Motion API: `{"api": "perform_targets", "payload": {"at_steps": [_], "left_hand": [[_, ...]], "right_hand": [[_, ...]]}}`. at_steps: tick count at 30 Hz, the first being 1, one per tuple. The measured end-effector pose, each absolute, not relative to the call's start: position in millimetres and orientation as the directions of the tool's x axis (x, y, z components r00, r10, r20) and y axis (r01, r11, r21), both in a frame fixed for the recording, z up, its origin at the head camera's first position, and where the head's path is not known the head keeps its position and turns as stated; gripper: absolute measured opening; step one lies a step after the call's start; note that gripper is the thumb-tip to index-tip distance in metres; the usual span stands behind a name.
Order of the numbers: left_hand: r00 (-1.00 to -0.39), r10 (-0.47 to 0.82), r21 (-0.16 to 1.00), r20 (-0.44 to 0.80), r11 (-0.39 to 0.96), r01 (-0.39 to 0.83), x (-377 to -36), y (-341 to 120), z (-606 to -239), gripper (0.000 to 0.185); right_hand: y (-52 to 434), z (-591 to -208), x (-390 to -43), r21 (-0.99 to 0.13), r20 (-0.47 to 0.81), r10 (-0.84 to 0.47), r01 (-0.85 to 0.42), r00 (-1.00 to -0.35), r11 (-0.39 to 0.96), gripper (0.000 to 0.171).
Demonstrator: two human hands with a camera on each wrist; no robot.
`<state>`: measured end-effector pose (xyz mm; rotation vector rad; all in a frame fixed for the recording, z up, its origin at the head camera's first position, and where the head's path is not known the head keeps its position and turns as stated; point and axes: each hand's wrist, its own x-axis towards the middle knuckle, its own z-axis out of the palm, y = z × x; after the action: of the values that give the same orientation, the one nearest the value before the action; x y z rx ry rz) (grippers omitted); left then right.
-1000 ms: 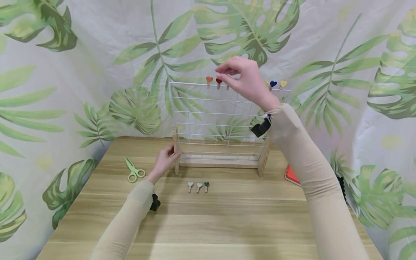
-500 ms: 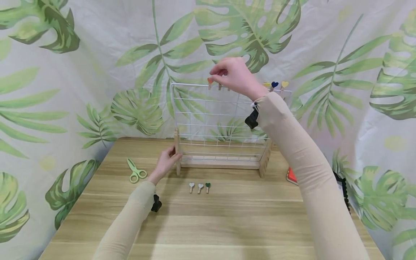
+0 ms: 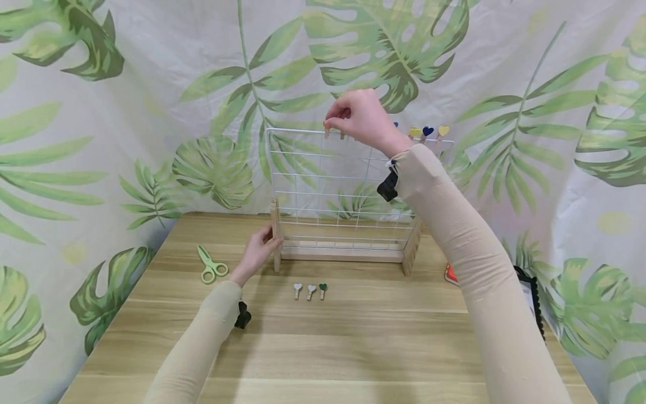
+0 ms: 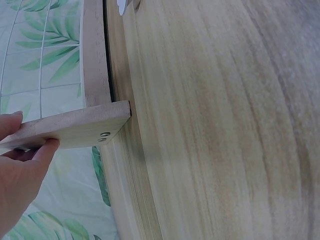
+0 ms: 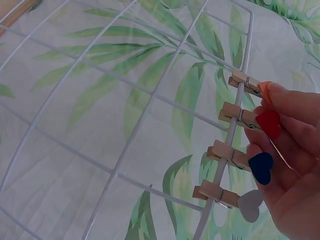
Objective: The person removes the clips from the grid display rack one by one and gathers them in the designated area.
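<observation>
Pinching orange clip (image 5: pixel 256 88) — right hand (image 3: pixel 362 118)

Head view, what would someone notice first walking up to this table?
A white wire grid in a wooden stand stands at the back of the wooden table. The right hand pinches an orange heart clip on its top wire, while the left hand holds the stand's left foot. Green scissors lie to the left.
</observation>
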<state>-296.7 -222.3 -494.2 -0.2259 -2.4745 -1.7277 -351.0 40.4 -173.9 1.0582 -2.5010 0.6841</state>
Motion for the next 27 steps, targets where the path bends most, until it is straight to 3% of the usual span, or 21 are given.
{"api": "perform_targets", "payload": {"at_steps": [17,27], "left_hand": [[-0.984,0.064,0.92,0.168,0.348,0.18,-295.0,-220.6,-491.2,0.054],[-0.984,0.094,0.925,0.154,0.336,0.177,-272.1,-214.0,-457.5,0.053]], "right_hand": [[38.7,-168.9,-341.7,-0.315,0.567,-0.509,-0.741,-0.648,0.593,0.011],[54.9,-175.4,-316.6,-0.346,0.549,-0.529,-0.752,-0.647,0.561,0.015]]}}
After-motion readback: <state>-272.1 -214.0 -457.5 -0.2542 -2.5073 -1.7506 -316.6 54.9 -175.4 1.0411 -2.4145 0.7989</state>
